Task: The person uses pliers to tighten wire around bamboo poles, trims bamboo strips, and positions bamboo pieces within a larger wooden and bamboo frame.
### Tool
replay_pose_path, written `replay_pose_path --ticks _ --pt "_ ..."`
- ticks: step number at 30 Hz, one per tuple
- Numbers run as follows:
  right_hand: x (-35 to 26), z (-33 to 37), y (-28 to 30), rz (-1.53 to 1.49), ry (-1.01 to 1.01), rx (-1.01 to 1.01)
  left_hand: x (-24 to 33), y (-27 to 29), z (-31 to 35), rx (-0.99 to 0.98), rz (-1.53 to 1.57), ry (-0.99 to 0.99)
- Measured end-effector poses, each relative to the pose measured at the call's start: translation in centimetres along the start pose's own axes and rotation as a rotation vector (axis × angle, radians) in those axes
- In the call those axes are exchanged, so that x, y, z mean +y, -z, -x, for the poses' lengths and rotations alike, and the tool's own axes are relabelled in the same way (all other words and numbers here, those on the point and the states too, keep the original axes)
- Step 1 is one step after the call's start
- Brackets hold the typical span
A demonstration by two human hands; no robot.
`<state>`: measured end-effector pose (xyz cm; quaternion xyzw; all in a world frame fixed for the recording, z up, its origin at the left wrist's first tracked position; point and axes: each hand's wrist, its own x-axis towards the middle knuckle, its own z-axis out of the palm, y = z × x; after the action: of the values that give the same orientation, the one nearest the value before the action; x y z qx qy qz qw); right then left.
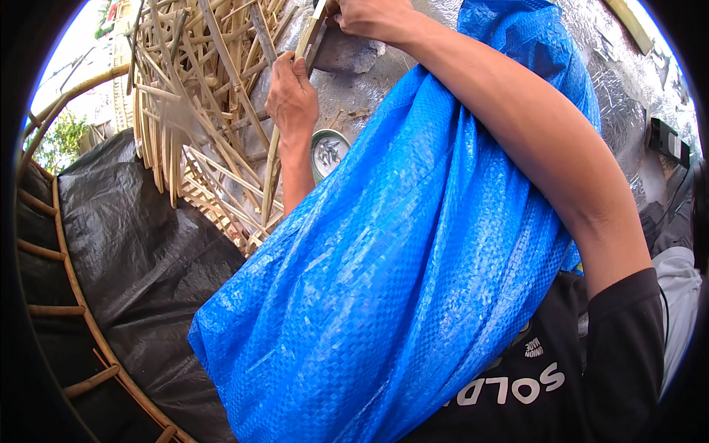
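Above the blue woven tarp [413, 244] draped over the person's lap, both hands work at the top of the view. Left hand [292, 96] has its grip closed around a pale bamboo strip [272, 166] that runs down from the fist, along the forearm, toward the tarp's upper left edge. Right hand [369, 16], its forearm lying across the tarp, is partly cut off by the frame; its grip seems closed on the handle of a flat dark blade [336, 53], though the fingers are hard to see. That blade meets the top of the strip just above the left fist. Left of the tarp a heap of cut bamboo strips [192, 111] is piled, with a black plastic sheet [133, 251] below it. Just beside the left wrist, against the tarp's edge, sits a small round tin [329, 151] holding small metal bits.
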<state>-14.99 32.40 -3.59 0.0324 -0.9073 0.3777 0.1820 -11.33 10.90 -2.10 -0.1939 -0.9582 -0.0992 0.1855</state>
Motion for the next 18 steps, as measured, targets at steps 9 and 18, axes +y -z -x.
replay_pose_path --ticks 9,18 --pt "-0.2 0.1 0.9 -0.022 0.003 -0.06 0.5 0.1 0.3 -0.076 -0.163 -0.04" --pt "1.3 -0.5 -0.1 -0.057 0.008 -0.052 0.3 -0.7 -0.1 -0.043 -0.133 -0.07"
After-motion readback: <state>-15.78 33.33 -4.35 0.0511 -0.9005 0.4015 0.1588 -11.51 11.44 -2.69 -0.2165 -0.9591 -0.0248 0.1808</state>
